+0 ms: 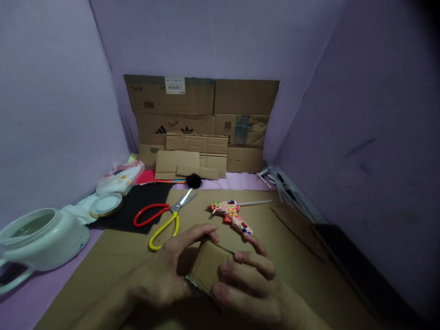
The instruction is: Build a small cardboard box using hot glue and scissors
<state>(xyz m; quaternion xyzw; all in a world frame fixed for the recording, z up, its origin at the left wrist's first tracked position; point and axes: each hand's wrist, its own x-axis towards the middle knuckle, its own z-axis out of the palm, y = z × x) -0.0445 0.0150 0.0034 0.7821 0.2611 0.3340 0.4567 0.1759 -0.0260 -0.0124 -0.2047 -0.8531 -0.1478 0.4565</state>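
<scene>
Between my two hands is a small boxy piece of cardboard (208,266), tilted, with a dark line along its edges. My left hand (165,270) wraps its far and left sides, thumb low and index finger over the far corner. The fingertips of my right hand (254,279) press on its top face and right edge. Just beyond lies a flower-patterned glue gun (228,211) with a glue stick (256,202) in its back. Scissors (172,210) with one red and one yellow handle lie partly open to the left. The underside of the cardboard piece is hidden.
A white teapot-like pot (44,243) stands at left, near a round lid (106,204) and black paper (144,220). Black yarn (194,180) lies before cardboard pieces (192,160) leaning at the back. Clear glue sticks (292,192) and a dark flat object (357,270) are at right.
</scene>
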